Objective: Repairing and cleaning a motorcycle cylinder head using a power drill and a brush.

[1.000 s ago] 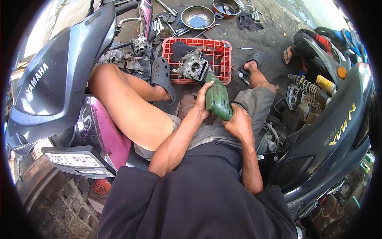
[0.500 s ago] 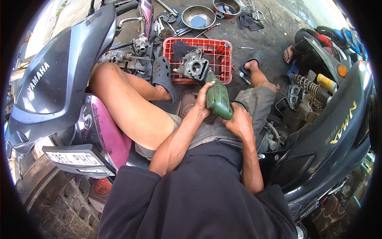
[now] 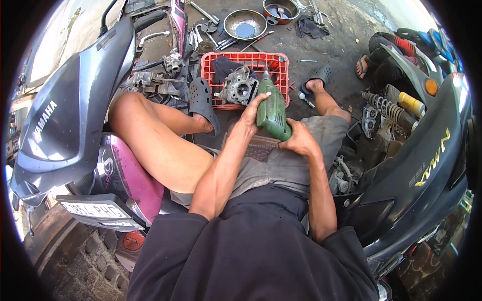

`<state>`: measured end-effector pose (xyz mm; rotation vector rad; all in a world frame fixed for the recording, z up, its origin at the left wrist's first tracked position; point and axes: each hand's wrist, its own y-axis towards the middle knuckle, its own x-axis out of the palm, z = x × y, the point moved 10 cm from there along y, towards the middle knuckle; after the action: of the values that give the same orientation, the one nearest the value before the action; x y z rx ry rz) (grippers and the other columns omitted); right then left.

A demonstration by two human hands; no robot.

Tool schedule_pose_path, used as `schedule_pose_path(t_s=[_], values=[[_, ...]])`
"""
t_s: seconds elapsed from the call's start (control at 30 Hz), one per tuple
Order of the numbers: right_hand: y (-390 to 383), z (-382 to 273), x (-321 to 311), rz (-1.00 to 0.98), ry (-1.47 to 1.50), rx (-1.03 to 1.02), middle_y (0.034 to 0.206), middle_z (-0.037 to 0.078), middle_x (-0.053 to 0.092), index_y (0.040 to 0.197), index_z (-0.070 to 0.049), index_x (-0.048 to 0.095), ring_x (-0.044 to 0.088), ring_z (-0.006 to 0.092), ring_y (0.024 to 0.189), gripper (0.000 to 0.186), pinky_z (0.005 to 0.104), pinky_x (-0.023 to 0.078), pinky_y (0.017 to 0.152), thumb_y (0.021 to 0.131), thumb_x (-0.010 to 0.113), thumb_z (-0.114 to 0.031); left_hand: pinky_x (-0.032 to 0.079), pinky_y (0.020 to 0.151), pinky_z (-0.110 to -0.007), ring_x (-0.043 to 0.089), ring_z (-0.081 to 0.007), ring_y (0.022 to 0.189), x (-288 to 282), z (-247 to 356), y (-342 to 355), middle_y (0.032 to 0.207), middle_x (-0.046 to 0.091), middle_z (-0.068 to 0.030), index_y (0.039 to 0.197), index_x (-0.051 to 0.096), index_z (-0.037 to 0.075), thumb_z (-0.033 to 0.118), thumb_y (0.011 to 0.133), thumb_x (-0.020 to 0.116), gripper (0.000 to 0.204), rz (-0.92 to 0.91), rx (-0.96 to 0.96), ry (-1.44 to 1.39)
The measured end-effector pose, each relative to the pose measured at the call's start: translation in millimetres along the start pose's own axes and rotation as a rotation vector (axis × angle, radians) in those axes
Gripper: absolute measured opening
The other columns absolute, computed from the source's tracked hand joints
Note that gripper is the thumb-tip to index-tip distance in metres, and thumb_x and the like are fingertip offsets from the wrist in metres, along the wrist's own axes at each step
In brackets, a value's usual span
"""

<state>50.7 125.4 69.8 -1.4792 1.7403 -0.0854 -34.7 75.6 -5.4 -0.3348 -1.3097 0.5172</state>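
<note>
My left hand [image 3: 252, 115] grips the front of a green power drill [image 3: 271, 113], thumb along its side. My right hand [image 3: 298, 140] is closed round the drill's rear end. The drill points forward over my lap, its chuck [image 3: 266, 76] just right of a grey cast metal engine part [image 3: 233, 86] with a round bore; whether the tip touches it I cannot tell. That part rests in a red plastic crate [image 3: 280, 57] beside a dark cloth [image 3: 222, 66].
Scooter bodies [image 3: 60, 125] flank me left and right [image 3: 442, 145]. Engine parts [image 3: 172, 62], pans [image 3: 231, 21] and tools [image 3: 211, 30] lie ahead. A shock absorber [image 3: 391, 108] stands right. Another person's sandalled foot [image 3: 361, 67] is at upper right. My clog [image 3: 198, 98] is beside the crate.
The drill has moved forward relative to the engine part, its chuck now showing at the part's upper right. Both my hands have moved with it. My view has shifted slightly.
</note>
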Motion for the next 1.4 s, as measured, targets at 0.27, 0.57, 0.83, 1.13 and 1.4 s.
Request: schedule_pose_path(t_s=[0.27, 0.57, 0.83, 1.13, 1.4], values=[[51, 23, -29, 0.209, -0.208, 0.114, 0.097, 0.027, 0.067, 0.118, 0.001, 0.058, 0.065, 0.0428, 0.096, 0.062, 0.0514, 0.051, 0.085, 0.061, 0.072, -0.018, 0.056, 0.084, -0.036, 0.070, -0.0231, 0.086, -18, 35, 70, 0.101, 0.069, -0.0127, 0.118, 0.058, -0.002, 0.031, 0.085, 0.068, 0.047, 0.106, -0.055, 0.340], [118, 65, -29, 0.244, -0.352, 0.074, 0.085, 0.027, 0.067, 0.101, -0.001, 0.058, 0.066, 0.0449, 0.082, 0.040, 0.0529, 0.052, 0.076, 0.062, 0.061, -0.008, 0.047, 0.096, -0.034, 0.059, -0.0260, 0.114, -67, 66, 111, 0.127, 0.059, -0.0205, 0.139, 0.039, -0.010, 0.004, 0.087, 0.062, 0.058, 0.273, 0.119, 0.830], [151, 119, -3, 0.181, -0.580, 0.087, 0.091, 0.018, 0.068, 0.109, -0.004, 0.052, 0.068, 0.0362, 0.087, 0.047, 0.0471, 0.051, 0.078, 0.064, 0.067, -0.009, 0.048, 0.090, -0.028, 0.061, -0.0156, 0.098, -82, 119, 58, 0.109, 0.066, -0.0095, 0.120, 0.059, -0.001, -0.001, 0.086, 0.063, 0.034, 0.591, 0.505, 0.794], [163, 141, 35, 0.067, -0.479, 0.123, 0.099, 0.018, 0.066, 0.109, -0.007, 0.044, 0.064, 0.0369, 0.097, 0.050, 0.0507, 0.046, 0.084, 0.065, 0.067, -0.005, 0.039, 0.103, -0.047, 0.050, -0.0360, 0.123, -175, 170, 28, 0.131, 0.055, -0.0194, 0.133, 0.049, 0.013, 0.044, 0.065, 0.085, 0.083, 1.026, 0.231, 1.345], [169, 145, 34, 0.044, -0.487, 0.158, 0.131, 0.014, 0.052, 0.129, -0.010, 0.043, 0.046, 0.0317, 0.129, 0.071, 0.0616, 0.037, 0.099, 0.065, 0.072, -0.004, 0.044, 0.102, -0.041, 0.056, -0.0317, 0.122, -154, 148, 50, 0.133, 0.058, -0.0164, 0.143, 0.042, 0.014, 0.046, 0.059, 0.088, 0.101, 0.739, -0.050, 1.497]])
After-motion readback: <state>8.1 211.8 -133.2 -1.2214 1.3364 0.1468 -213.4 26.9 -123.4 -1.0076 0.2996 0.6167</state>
